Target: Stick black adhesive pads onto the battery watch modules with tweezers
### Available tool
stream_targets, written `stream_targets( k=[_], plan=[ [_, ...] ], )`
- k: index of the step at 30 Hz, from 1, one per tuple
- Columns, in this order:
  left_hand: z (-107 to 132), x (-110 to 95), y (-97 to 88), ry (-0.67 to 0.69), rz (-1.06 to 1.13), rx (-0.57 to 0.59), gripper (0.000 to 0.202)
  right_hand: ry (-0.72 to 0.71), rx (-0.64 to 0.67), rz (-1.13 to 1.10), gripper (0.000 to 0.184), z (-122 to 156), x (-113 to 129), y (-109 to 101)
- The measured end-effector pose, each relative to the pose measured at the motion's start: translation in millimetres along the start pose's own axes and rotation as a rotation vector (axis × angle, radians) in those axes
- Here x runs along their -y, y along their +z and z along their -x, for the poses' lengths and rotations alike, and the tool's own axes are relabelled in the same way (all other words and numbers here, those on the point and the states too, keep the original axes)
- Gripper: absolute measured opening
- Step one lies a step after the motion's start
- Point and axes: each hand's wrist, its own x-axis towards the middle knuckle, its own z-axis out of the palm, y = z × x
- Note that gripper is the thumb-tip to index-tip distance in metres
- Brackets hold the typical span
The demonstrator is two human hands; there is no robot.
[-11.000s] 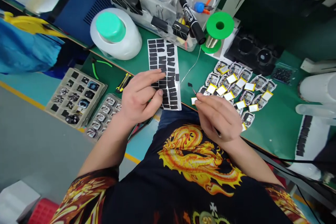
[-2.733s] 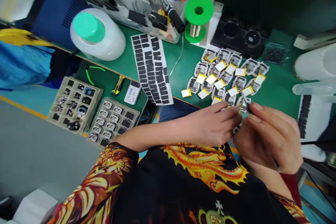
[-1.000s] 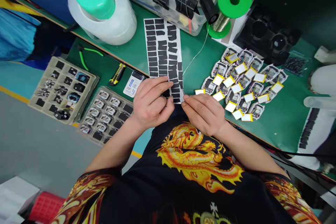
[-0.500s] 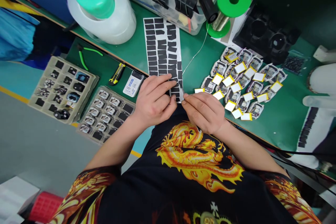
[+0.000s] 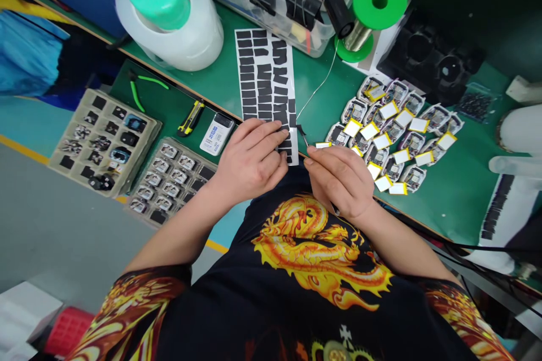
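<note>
Left hand (image 5: 249, 163) pressing down on the lower end of the black-patch sheet (image 5: 265, 76), fingers spread and gripping nothing. Right hand (image 5: 339, 180) pinching tweezers (image 5: 305, 136) firmly, with a small black patch (image 5: 300, 128) caught at the tips, just right of the sheet's lower end. Sheet lying on a green mat (image 5: 457, 208). Right of the sheet, pouch cells (image 5: 392, 138) with yellow-edged labels lying in loose rows. Above the sheet, a white bottle (image 5: 169, 22) with a green cap and a green solder spool (image 5: 379, 0) standing apart. Left of the sheet, green-handled pliers (image 5: 141, 87), a yellow utility knife (image 5: 191, 117) and two component trays (image 5: 104, 141) resting.
</note>
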Motion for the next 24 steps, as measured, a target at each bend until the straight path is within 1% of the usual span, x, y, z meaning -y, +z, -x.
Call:
stream_targets(
  k=[6,9,12,16,21,24],
  plan=[
    [-1.7,-0.6,-1.8,0.039,-0.033,-0.003,0.009,-0.127,0.001,0.076,0.026,-1.4,-3.1,5.4],
    [-1.1,-0.4,-1.7,0.050,-0.026,-0.011,0.010,-0.131,0.045,0.072,0.026,-0.2,-3.7,5.9],
    [-0.4,-0.1,-1.7,0.023,0.004,0.011,0.010,-0.129,0.084,0.055,0.028,0.4,-3.6,4.0],
    [0.5,0.3,-1.8,0.031,0.008,0.005,0.010,-0.151,0.089,0.065,0.025,-1.3,-3.5,1.7],
    [2.3,1.0,-1.1,-0.017,0.056,0.036,0.009,-0.142,0.116,0.060,0.026,-3.3,-3.7,1.1],
    [2.1,1.1,-1.1,-0.008,0.044,0.029,0.009,-0.169,0.111,0.071,0.024,-4.2,-3.7,1.2]
  ],
)
